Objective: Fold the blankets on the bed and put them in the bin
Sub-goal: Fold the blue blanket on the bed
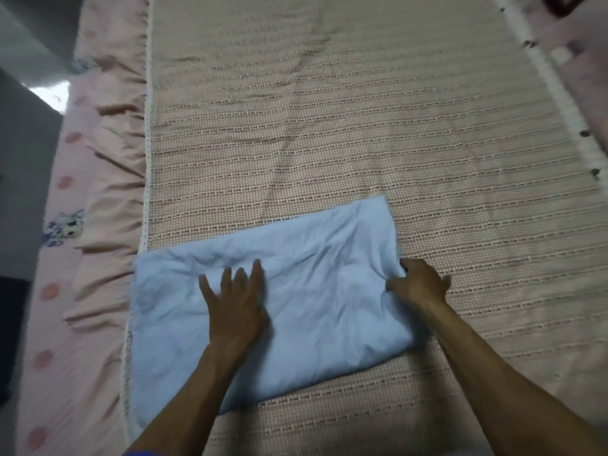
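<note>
We see the woven bed cover (329,126) lying flat from ten through two o'clock beyond the folded blue blanket (263,291), whose bulk blocks six to eight, while a pink frilled skirt (98,192) drops away at nine o'clock.

Head view, looking steeply down, close over bed (329,110)

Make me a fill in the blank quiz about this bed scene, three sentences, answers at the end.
1. The folded cloth blanket on the woven mat is light ____.
2. The left hand presses ____ on the blanket's top.
3. The right hand grips the blanket's ____ edge.

Missing words: blue; flat; right
</note>
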Demonstrator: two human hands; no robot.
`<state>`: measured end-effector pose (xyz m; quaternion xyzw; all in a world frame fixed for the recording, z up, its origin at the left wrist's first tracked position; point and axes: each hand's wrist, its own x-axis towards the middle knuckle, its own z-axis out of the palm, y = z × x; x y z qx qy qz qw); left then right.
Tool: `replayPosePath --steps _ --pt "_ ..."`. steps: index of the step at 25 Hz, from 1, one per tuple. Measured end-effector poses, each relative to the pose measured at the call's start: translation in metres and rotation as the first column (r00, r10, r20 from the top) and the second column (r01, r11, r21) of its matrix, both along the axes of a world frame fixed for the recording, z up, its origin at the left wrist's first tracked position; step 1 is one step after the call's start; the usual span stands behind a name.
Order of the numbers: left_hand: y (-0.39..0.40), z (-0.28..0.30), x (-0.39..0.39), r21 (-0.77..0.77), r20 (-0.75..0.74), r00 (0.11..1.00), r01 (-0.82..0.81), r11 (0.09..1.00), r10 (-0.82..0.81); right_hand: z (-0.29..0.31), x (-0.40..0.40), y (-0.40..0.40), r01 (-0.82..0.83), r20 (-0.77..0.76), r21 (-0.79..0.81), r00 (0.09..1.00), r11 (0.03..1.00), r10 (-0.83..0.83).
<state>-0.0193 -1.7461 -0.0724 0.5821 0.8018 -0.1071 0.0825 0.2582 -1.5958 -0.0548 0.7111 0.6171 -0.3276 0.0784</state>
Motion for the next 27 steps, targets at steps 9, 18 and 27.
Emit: replayPosePath --steps 9,18,27 --pt "-0.004 0.283 0.019 0.396 -0.173 0.747 0.65 0.649 -0.642 0.258 -0.076 -0.128 -0.602 0.059 0.613 0.68 0.511 0.73" --pt "-0.019 0.495 -0.051 0.308 -0.224 0.835 0.55 0.776 -0.503 0.508 -0.089 -0.096 -0.8 0.368 0.397 0.588 0.449 0.721" --pt "0.06 0.439 -0.069 0.295 -0.011 0.99 0.137 0.946 -0.14 0.44 -0.107 0.011 -0.604 0.428 0.715 0.777 0.352 0.462"
